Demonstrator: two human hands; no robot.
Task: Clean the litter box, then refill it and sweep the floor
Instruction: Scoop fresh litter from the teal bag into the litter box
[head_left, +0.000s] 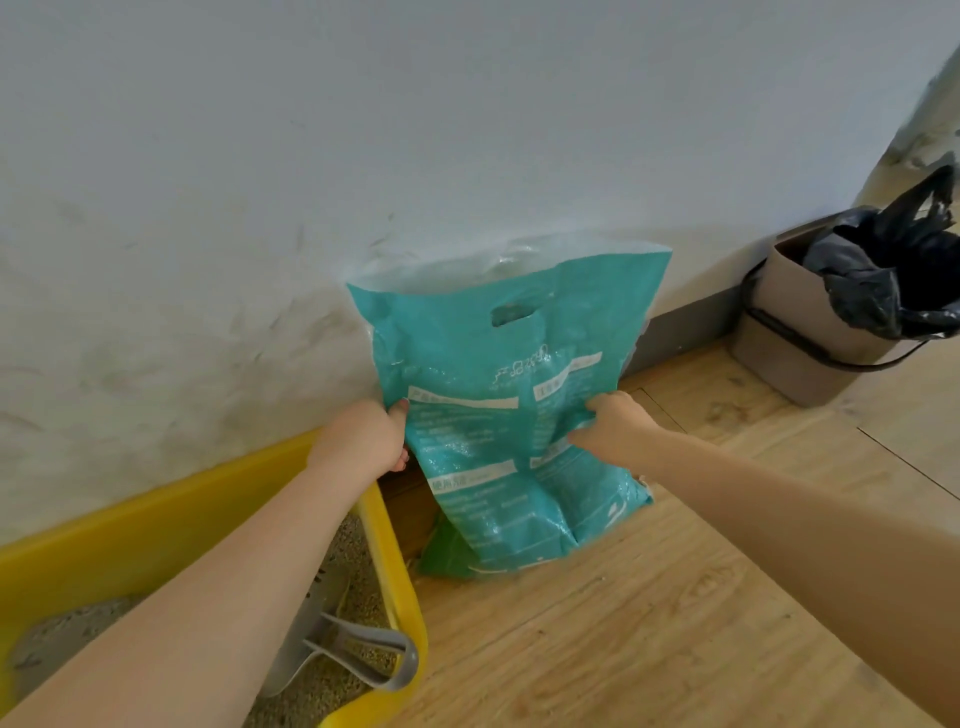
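Observation:
A teal litter bag (498, 395) with a cut-out handle leans against the white wall, its bottom on the wooden floor. My left hand (363, 441) grips the bag's left edge, thumb on the front. My right hand (610, 423) pinches a fold of the bag's front on the right side. The yellow litter box (395, 561) stands at the lower left against the wall, with beige litter inside. A grey scoop (358, 654) lies in the box, its handle resting near the front right corner. My left forearm crosses above the box.
A grey-brown bin (810, 343) lined with a black bag stands at the right by the wall. Wooden floor (649, 623) spreads to the right of the box, with litter crumbs around the bag's base. A dark skirting board runs along the wall.

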